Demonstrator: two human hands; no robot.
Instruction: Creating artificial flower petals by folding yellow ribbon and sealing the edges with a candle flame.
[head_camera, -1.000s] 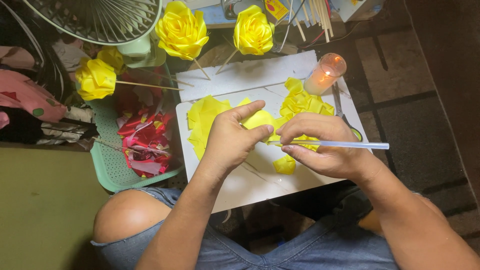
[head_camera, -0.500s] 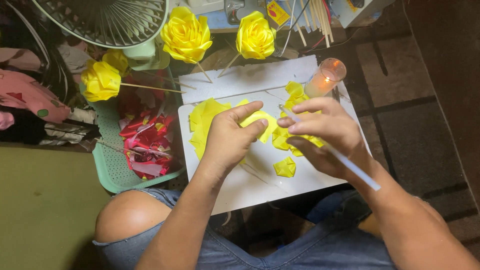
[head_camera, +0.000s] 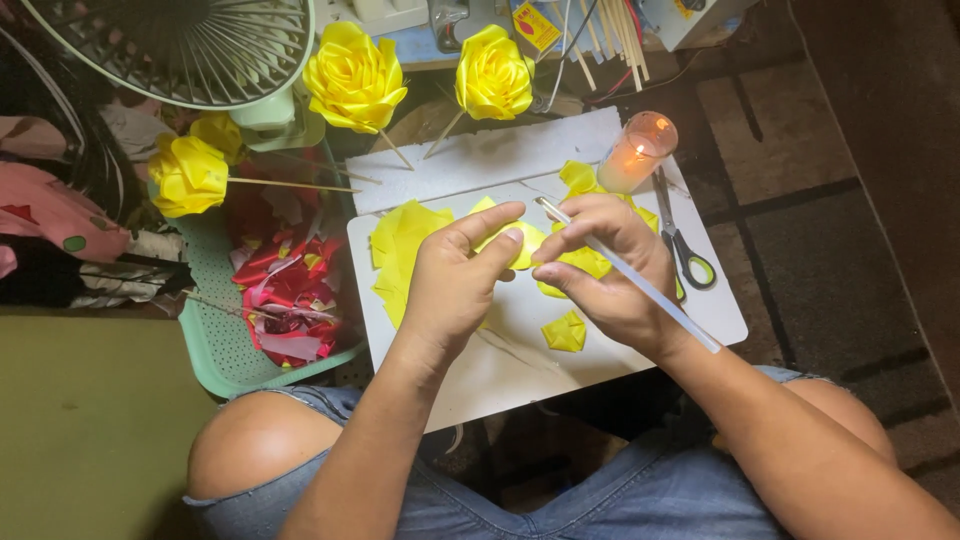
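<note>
My left hand (head_camera: 455, 280) pinches a folded yellow ribbon piece (head_camera: 525, 243) between thumb and fingers over a white board (head_camera: 520, 350). My right hand (head_camera: 610, 270) touches the same piece and also holds a clear glue stick (head_camera: 640, 283) that slants from upper left to lower right across the hand. More yellow ribbon squares (head_camera: 400, 250) lie on the board at the left, and one folded yellow petal (head_camera: 565, 332) lies below my hands.
A lit candle in a glass (head_camera: 637, 152) stands at the board's far right, scissors (head_camera: 682, 245) beside it. Three finished yellow ribbon roses on sticks (head_camera: 355, 78) lie beyond. A green basket (head_camera: 215, 345) with red ribbon scraps and a fan (head_camera: 170, 40) are left.
The glue stick swung from lying level and pointing right to slanting diagonally, its upper tip now near the ribbon piece. Both hands stayed over the board's middle.
</note>
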